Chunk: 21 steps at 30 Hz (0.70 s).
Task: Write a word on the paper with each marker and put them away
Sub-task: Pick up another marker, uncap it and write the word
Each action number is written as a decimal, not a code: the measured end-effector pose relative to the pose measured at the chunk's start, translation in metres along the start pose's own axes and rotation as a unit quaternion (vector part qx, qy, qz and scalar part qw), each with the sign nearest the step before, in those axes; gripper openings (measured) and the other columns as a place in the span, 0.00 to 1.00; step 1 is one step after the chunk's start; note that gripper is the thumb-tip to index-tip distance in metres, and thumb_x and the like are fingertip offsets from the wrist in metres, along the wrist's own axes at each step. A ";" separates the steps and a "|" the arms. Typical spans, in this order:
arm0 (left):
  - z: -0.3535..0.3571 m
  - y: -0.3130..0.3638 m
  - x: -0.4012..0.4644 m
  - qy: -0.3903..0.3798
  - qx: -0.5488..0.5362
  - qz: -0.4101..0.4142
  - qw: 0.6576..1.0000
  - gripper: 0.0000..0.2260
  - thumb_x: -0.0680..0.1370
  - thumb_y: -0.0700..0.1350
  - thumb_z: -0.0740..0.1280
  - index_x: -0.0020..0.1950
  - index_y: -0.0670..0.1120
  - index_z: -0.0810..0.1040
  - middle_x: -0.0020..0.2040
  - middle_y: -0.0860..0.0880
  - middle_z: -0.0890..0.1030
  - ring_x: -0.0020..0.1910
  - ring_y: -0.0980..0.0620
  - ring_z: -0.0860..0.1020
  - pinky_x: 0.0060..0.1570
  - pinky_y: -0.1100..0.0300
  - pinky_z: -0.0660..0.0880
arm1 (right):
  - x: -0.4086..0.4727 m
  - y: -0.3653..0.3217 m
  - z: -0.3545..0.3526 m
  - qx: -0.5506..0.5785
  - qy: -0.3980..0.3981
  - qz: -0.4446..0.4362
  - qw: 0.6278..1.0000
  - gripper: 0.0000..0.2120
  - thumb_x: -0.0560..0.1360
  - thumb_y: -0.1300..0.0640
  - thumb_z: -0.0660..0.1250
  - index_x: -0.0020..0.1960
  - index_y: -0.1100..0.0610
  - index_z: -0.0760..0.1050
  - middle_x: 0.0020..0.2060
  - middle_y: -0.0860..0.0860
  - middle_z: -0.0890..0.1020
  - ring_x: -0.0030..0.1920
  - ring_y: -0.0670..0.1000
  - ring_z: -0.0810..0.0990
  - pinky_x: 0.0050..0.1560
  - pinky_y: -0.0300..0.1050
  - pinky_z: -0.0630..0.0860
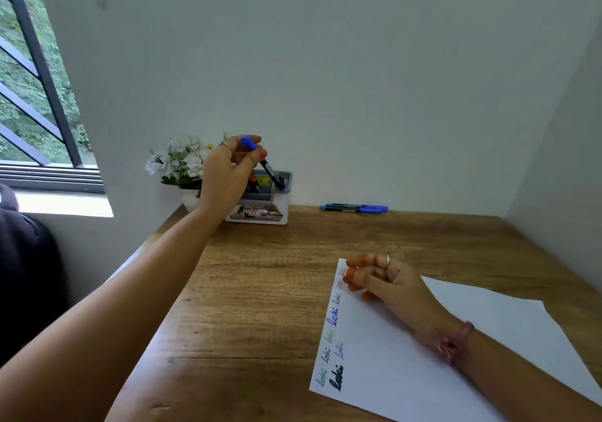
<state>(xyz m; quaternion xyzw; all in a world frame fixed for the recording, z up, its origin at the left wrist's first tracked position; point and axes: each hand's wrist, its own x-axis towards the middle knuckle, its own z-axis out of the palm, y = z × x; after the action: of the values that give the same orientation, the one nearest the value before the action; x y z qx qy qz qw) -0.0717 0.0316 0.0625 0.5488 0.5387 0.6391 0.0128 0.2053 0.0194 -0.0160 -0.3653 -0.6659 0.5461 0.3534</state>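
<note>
My left hand (228, 174) pinches a blue-capped marker (264, 164) by its cap end, its lower tip inside the grey and white pen holder (260, 216) at the back of the desk. The marker leans tilted in the holder's right compartment. My right hand (387, 281) rests on the white paper (456, 356) with fingers loosely curled and holds nothing. Several copies of the word "loki" run down the paper's left edge in different colours. Two markers (355, 208), with blue and teal caps, lie on the desk against the back wall.
A white pot of white flowers (179, 164) stands left of the holder, behind my left hand. A window with dark bars (35, 72) is at the left. White walls close the wooden desk (254, 291) at the back and right.
</note>
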 end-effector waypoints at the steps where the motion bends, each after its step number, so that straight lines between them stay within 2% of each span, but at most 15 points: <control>1: 0.002 0.000 0.004 -0.001 0.016 0.008 1.000 0.11 0.77 0.44 0.67 0.59 0.44 0.77 0.41 0.57 0.80 0.34 0.62 0.79 0.35 0.71 0.76 | 0.000 0.000 0.000 0.001 0.000 0.000 1.000 0.09 0.72 0.58 0.71 0.52 0.56 0.79 0.42 0.52 0.86 0.42 0.46 0.82 0.40 0.35 0.76; 6: 0.008 -0.001 0.021 0.002 0.052 0.017 0.998 0.12 0.77 0.45 0.67 0.59 0.44 0.77 0.48 0.52 0.81 0.41 0.61 0.78 0.34 0.76 0.73 | 0.001 0.000 -0.001 0.005 -0.003 0.003 1.000 0.09 0.72 0.58 0.70 0.52 0.57 0.79 0.42 0.52 0.86 0.42 0.46 0.83 0.40 0.34 0.76; 10: 0.013 -0.004 0.027 -0.024 0.088 0.008 0.996 0.12 0.77 0.45 0.67 0.59 0.44 0.77 0.48 0.52 0.80 0.39 0.65 0.76 0.37 0.78 0.71 | 0.001 0.000 -0.001 0.011 -0.002 0.006 1.000 0.09 0.72 0.59 0.70 0.52 0.57 0.79 0.42 0.53 0.86 0.42 0.46 0.83 0.40 0.35 0.77; 12: 0.017 -0.007 0.028 -0.034 0.101 0.004 0.994 0.11 0.76 0.44 0.67 0.58 0.44 0.77 0.46 0.52 0.80 0.37 0.64 0.76 0.39 0.75 0.72 | 0.001 -0.001 -0.001 0.015 0.000 0.007 1.000 0.09 0.72 0.59 0.70 0.51 0.57 0.79 0.42 0.53 0.86 0.42 0.46 0.83 0.40 0.34 0.77; 14: 0.021 -0.012 0.028 -0.043 0.111 -0.005 0.993 0.10 0.76 0.44 0.68 0.56 0.43 0.78 0.44 0.51 0.80 0.37 0.62 0.76 0.39 0.69 0.75 | 0.001 -0.001 0.000 0.017 0.002 0.007 1.000 0.09 0.72 0.60 0.70 0.51 0.58 0.79 0.42 0.53 0.85 0.41 0.46 0.83 0.40 0.34 0.77; 18: 0.030 -0.022 0.031 -0.041 0.117 -0.029 0.992 0.11 0.76 0.39 0.68 0.58 0.41 0.74 0.47 0.47 0.79 0.42 0.55 0.78 0.37 0.74 0.71 | 0.001 -0.002 0.000 0.021 0.003 0.009 1.000 0.08 0.72 0.60 0.70 0.51 0.58 0.79 0.40 0.52 0.86 0.40 0.45 0.82 0.39 0.34 0.76; 21: 0.038 -0.026 0.037 -0.048 0.138 -0.051 0.988 0.14 0.76 0.37 0.67 0.60 0.41 0.71 0.49 0.44 0.76 0.43 0.51 0.77 0.33 0.71 0.69 | 0.001 -0.002 0.000 0.021 0.003 0.009 1.000 0.08 0.72 0.60 0.70 0.51 0.57 0.79 0.41 0.52 0.86 0.40 0.45 0.83 0.39 0.34 0.76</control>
<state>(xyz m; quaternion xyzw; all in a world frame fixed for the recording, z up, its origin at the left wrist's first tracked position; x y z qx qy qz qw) -0.0742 0.0903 0.0627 0.5471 0.6478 0.5300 -0.0051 0.2046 0.0201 -0.0140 -0.3657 -0.6497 0.5622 0.3580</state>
